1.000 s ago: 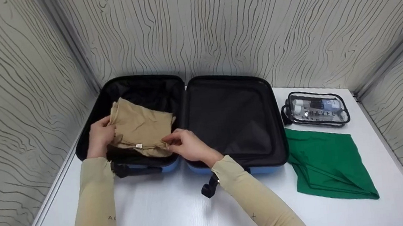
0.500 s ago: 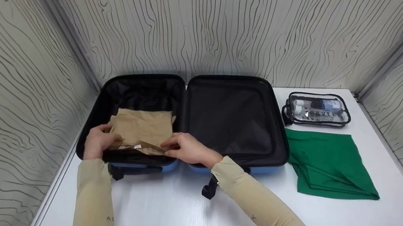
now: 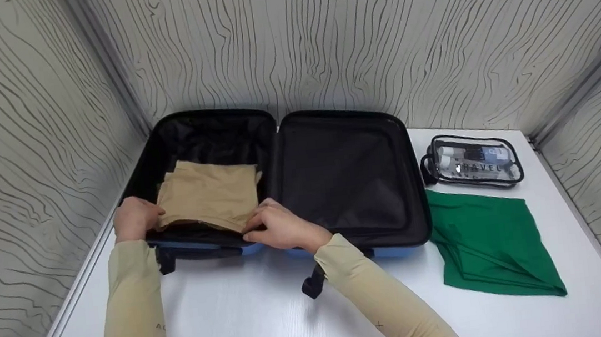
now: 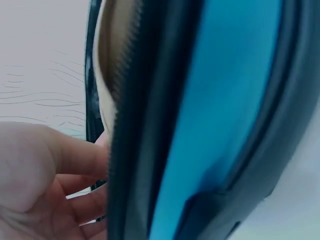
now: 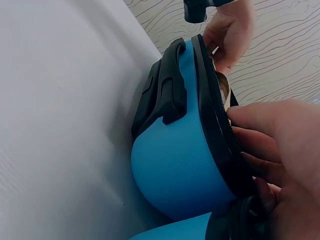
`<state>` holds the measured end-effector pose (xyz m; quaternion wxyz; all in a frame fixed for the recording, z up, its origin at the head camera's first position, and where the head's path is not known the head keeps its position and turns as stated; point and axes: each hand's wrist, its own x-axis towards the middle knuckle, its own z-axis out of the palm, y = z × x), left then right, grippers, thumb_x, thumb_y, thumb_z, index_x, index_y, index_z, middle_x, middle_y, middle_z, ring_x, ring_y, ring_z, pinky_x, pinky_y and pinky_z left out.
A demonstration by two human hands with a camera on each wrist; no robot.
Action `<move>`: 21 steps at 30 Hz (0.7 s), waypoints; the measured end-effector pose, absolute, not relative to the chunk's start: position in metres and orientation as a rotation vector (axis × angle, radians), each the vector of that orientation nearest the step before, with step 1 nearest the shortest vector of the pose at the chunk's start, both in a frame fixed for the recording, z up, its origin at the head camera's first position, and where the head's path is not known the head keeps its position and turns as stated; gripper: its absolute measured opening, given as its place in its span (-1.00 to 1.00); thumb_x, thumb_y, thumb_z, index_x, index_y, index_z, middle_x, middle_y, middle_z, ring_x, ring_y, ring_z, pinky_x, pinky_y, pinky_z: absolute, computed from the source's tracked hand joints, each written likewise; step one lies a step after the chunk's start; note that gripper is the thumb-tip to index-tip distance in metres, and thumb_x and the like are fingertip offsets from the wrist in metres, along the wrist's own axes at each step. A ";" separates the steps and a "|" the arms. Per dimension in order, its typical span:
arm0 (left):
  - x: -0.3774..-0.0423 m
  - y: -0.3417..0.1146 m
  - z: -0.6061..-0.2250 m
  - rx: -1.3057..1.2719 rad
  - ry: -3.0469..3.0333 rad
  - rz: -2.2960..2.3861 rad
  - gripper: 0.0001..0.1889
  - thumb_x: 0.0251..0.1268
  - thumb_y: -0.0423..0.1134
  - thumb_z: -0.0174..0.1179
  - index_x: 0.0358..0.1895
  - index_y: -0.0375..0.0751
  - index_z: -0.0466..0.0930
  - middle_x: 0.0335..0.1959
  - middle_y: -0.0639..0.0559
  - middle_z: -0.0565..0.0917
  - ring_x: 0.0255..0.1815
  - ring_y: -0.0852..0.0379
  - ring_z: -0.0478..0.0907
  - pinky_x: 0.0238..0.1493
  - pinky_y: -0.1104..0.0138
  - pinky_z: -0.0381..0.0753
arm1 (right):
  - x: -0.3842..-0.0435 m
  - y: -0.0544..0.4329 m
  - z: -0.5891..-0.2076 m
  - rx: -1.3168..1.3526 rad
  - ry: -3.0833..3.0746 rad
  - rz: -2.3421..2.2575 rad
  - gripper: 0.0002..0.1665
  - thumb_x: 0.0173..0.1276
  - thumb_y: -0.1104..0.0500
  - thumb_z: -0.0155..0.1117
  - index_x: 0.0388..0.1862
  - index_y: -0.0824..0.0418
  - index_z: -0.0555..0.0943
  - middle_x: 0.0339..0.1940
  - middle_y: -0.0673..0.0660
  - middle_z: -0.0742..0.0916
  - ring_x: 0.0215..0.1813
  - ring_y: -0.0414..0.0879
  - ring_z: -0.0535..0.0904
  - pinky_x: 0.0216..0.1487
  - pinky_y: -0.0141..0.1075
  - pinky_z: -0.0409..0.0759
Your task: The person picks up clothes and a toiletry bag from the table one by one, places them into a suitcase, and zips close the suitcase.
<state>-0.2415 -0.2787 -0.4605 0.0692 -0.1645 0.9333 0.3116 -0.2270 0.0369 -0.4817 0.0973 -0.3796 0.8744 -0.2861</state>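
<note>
– Left hand [image 3: 135,216] has moved toward the frame's left in the past second, and the tan cloth's [image 3: 211,192] far edge sits lower.
– Where is that cloth?
– Left of centre, inside the left half of the open suitcase [image 3: 346,180].
– Both hands on it?
– Yes: one pinches its near left corner, fingers curled; the right hand [image 3: 278,226] pinches the near right corner, thumb against fingers.

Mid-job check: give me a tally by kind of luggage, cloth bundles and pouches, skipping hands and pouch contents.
Open blue hard-shell suitcase with black lining: 1
Folded cloth bundles: 2 (tan bundle, green bundle)
Clear rectangular plastic pouch with black trim: 1
Total: 4
</note>
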 end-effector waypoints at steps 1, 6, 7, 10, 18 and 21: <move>-0.241 -0.279 -0.461 -0.499 2.801 0.924 -0.72 0.30 -0.28 0.28 -0.05 -0.42 0.76 0.02 -0.33 0.70 -0.17 -0.13 0.58 -0.15 0.11 0.58 | -0.227 0.037 -0.481 -1.119 2.588 -0.841 -0.73 0.51 0.05 0.30 0.02 0.10 0.82 0.02 -0.07 0.75 0.17 -0.11 0.46 0.17 -0.32 0.41; -0.244 -0.279 -0.457 -0.520 2.773 0.872 -0.72 0.25 -0.29 0.35 -0.07 -0.45 0.75 -0.03 -0.35 0.70 -0.26 -0.09 0.54 -0.27 0.16 0.58 | -0.227 0.037 -0.483 -1.060 2.586 -0.911 -0.70 0.53 0.04 0.28 0.11 0.07 0.78 0.08 -0.10 0.74 0.16 -0.15 0.47 0.18 -0.34 0.42; -0.245 -0.278 -0.456 -0.537 2.777 0.861 -0.74 0.25 -0.30 0.31 -0.12 -0.47 0.74 -0.09 -0.36 0.70 -0.28 -0.10 0.53 -0.31 0.16 0.58 | -0.227 0.038 -0.484 -1.045 2.585 -0.938 -0.69 0.53 0.04 0.27 0.14 0.07 0.76 0.09 -0.10 0.73 0.16 -0.16 0.48 0.19 -0.33 0.42; -0.247 -0.272 -0.453 -0.590 2.792 0.861 -0.71 0.35 -0.23 0.11 -0.14 -0.42 0.70 -0.12 -0.33 0.68 -0.25 -0.14 0.54 -0.31 0.12 0.57 | -0.226 0.039 -0.483 -1.002 2.559 -1.055 -0.63 0.54 0.05 0.27 0.24 0.09 0.69 0.13 -0.05 0.70 0.17 -0.13 0.51 0.20 -0.29 0.45; -0.254 -0.252 -0.440 -0.630 2.877 0.964 -0.38 0.52 0.11 -0.04 0.46 -0.21 0.44 0.36 -0.33 0.48 0.20 -0.36 0.50 0.03 -0.12 0.54 | -0.228 0.051 -0.476 -0.918 2.548 -1.324 -0.49 0.51 0.13 0.29 0.39 0.22 0.55 0.27 0.07 0.58 0.27 0.07 0.52 0.28 -0.15 0.46; -0.256 -0.243 -0.435 -0.582 2.890 1.010 -0.35 0.50 0.14 -0.02 0.51 -0.14 0.39 0.39 -0.30 0.46 0.22 -0.37 0.48 0.04 -0.13 0.54 | -0.230 0.060 -0.473 -0.870 2.583 -1.384 -0.48 0.51 0.13 0.29 0.39 0.22 0.54 0.27 0.08 0.58 0.26 0.08 0.52 0.27 -0.13 0.46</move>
